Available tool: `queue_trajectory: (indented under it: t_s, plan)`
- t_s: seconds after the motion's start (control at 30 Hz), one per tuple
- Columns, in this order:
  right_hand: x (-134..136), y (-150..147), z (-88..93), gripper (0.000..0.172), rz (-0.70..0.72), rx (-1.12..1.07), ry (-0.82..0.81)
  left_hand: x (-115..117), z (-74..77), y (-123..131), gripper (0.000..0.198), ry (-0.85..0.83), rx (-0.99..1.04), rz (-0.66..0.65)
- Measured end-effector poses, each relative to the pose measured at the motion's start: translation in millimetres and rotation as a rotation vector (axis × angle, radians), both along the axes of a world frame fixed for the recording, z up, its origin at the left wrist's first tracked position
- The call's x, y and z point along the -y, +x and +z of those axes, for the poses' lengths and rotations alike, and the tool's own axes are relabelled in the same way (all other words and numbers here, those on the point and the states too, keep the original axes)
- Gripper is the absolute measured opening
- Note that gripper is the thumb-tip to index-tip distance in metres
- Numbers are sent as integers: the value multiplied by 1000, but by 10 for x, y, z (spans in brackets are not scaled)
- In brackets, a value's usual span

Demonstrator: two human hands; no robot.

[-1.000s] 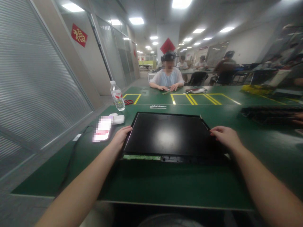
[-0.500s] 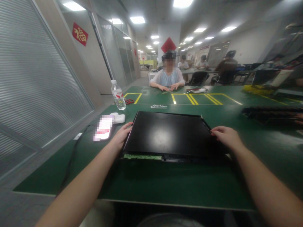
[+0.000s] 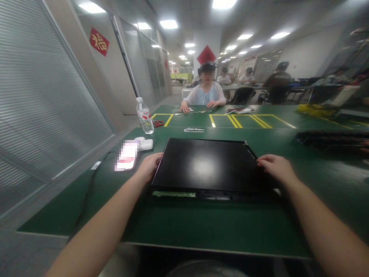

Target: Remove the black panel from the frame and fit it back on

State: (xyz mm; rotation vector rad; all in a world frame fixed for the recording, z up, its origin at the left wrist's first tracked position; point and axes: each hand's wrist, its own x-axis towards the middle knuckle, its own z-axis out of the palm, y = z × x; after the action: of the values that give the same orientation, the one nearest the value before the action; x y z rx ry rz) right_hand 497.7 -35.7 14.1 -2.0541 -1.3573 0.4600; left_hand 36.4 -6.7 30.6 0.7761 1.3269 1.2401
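Note:
A flat black screen panel (image 3: 205, 165) lies on the green table (image 3: 201, 227) in front of me, with a green circuit strip (image 3: 173, 194) along its near edge. My left hand (image 3: 150, 166) grips the panel's left edge, fingers curled over it. On the right edge rests my right hand (image 3: 276, 167), fingers bent around that side. Both forearms reach in from the bottom corners.
A lit phone (image 3: 126, 155) and a white case (image 3: 145, 144) lie left of the panel, with a cable (image 3: 86, 196) trailing off. A water bottle (image 3: 144, 116) and red scissors (image 3: 157, 123) stand further back. A person (image 3: 205, 92) sits opposite. A dark tray (image 3: 331, 138) sits at right.
My hands and the panel stay almost still. The person opposite has spread one hand out to the left on the table.

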Motion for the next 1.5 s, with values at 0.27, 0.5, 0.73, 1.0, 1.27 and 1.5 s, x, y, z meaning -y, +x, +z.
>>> queue_trajectory:
  t_s: [0.27,0.5,0.73,1.0,1.27,1.5]
  plan:
    - [15,-26,18,17,-2,-18,23,36,-88,-96,46,89,-216,-84]
    - [-3,13,-11,17,13,18,38,62,-48,-105,50,156,-364,-124]
    - [11,-17,17,18,1,-2,12,65,-35,-93,48,159,-400,-117]
    - [4,-3,-1,20,22,16,28,65,-18,-84,47,220,-333,-44]
    - [14,4,32,27,-51,-57,60,45,-3,-117,38,425,-373,-95]
    - [-42,25,-21,24,-88,-125,68,70,17,-88,46,564,-344,-119]
